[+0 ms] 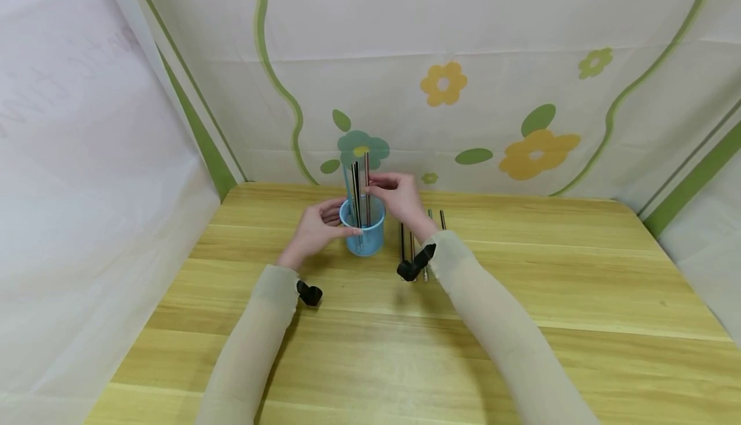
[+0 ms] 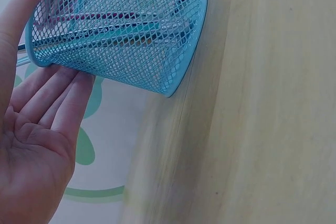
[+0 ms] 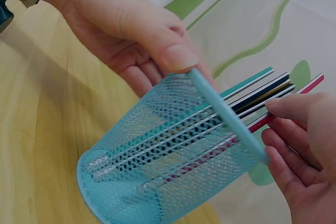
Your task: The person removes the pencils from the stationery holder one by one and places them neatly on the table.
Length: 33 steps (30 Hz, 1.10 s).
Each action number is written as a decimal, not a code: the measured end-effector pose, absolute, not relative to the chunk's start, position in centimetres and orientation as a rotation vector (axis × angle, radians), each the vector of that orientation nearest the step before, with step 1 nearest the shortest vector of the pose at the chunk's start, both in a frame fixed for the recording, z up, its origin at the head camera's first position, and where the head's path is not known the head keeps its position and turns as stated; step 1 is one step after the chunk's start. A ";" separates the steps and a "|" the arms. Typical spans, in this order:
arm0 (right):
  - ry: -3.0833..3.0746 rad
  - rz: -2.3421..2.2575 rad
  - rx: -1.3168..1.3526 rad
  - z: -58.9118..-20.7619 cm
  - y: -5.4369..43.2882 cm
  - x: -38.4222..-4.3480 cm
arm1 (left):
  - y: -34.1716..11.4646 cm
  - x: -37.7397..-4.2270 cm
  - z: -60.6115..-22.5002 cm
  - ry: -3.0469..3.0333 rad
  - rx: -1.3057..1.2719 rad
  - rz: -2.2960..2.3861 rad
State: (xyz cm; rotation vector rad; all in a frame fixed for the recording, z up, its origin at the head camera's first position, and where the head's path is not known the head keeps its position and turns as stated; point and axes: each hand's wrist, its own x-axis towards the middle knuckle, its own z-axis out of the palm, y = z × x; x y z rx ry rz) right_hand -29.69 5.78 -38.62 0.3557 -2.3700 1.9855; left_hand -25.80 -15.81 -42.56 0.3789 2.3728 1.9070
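A light-blue mesh pencil cup (image 1: 366,244) stands on the table near its back edge. My left hand (image 1: 312,229) holds it from the left, thumb over the rim and fingers around the far side. Black, teal and other pencils (image 3: 262,92) lean inside it. Between thumb and fingertips, my right hand (image 1: 401,198) pinches a red pencil (image 3: 316,81) above the rim; its lower end shows through the mesh inside the cup. The left wrist view shows the cup (image 2: 126,30) above the left palm.
Several loose pencils (image 1: 402,238) lie on the wooden table (image 1: 370,348) just right of the cup, partly hidden under the right wrist. A white curtain (image 1: 370,84) with flowers hangs behind the table's back edge. Each wrist wears a black camera mount (image 1: 311,294).
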 end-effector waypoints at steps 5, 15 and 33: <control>-2.292 2.072 0.343 -37.8 6.1 -29.4 | -15.8 -25.7 -42.6 2.381 0.369 1.901; -2.180 2.105 0.322 -36.5 7.0 -29.2 | -15.9 -25.7 -42.7 2.388 0.385 1.910; -1.904 2.112 0.362 -33.1 10.2 -27.8 | -15.2 -23.8 -39.4 2.383 0.356 1.853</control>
